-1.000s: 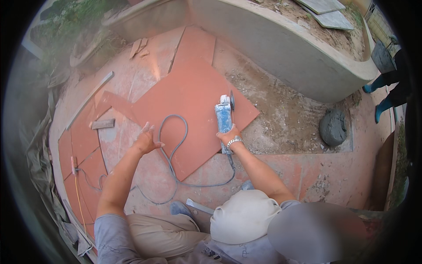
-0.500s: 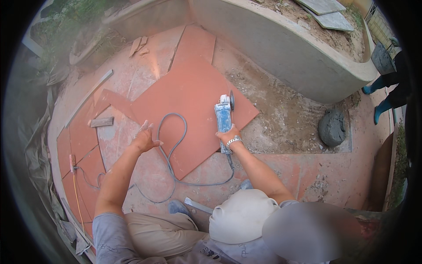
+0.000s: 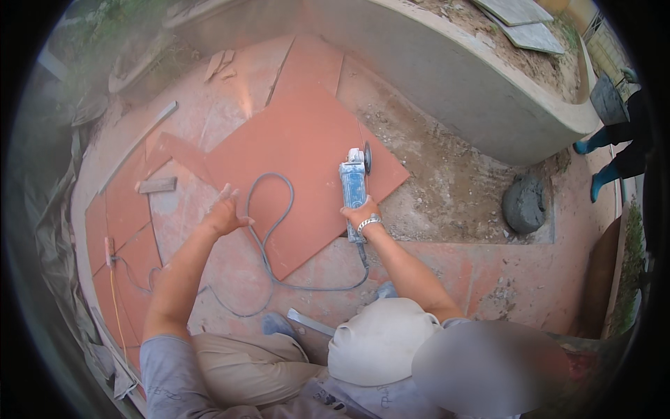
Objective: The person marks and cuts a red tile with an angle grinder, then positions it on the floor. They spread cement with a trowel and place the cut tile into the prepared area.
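My right hand (image 3: 363, 211), with a chain bracelet at the wrist, is wrapped round the body of a blue angle grinder (image 3: 354, 187). The grinder's disc (image 3: 368, 158) stands on edge over the right part of a large red tile (image 3: 307, 140), beside a thin line on its face; whether it touches the tile I cannot tell. My left hand (image 3: 225, 212) hovers by the tile's left edge with spread fingers and nothing in it. The grinder's grey cord (image 3: 289, 192) loops across the tile between my hands.
A curved concrete wall (image 3: 447, 84) bounds the far side. Bare rubble lies right of the tile, with a container of grey mortar (image 3: 523, 204). A person in teal boots (image 3: 604, 180) stands far right. At left are a wood block (image 3: 157, 184), a metal strip (image 3: 139, 145) and a socket block (image 3: 109, 250).
The whole view has shifted slightly. My hands and the grinder keep nearly the same places over the tile. The other person's boots have moved a little.
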A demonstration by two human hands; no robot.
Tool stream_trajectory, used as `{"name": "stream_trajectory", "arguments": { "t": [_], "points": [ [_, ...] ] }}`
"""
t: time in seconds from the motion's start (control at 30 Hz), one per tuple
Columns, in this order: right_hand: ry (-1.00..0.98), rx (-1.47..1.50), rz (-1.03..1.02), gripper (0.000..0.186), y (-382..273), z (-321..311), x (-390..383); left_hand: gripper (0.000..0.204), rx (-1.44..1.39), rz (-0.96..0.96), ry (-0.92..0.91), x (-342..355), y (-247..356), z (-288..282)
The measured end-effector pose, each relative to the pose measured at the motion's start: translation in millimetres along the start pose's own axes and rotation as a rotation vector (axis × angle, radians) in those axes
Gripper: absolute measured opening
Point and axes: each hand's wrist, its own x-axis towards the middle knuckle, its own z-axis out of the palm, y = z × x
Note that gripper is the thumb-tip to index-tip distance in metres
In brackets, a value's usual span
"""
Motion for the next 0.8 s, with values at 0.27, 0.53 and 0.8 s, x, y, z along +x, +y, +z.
{"name": "stream_trajectory", "arguments": {
  "t": [0.27, 0.53, 0.8],
  "points": [
    [-0.029, -0.007, -0.011, 0.077, 5.0, -1.8, -15.5, 0.106, -0.027, 0.01, 0.01, 1.3, -3.0, 4.0],
    [-0.038, -0.027, 0.009, 0.085, 13.0, 1.8, -22.9, 0.105, -0.04, -0.037, -0.059, -2.0, 6.5, -7.8],
    [-0.044, -0.033, 0.023, 0.09, 18.0, 2.1, -34.6, 0.106, -0.029, -0.044, -0.067, -3.6, 8.7, -10.2]
  ]
}}
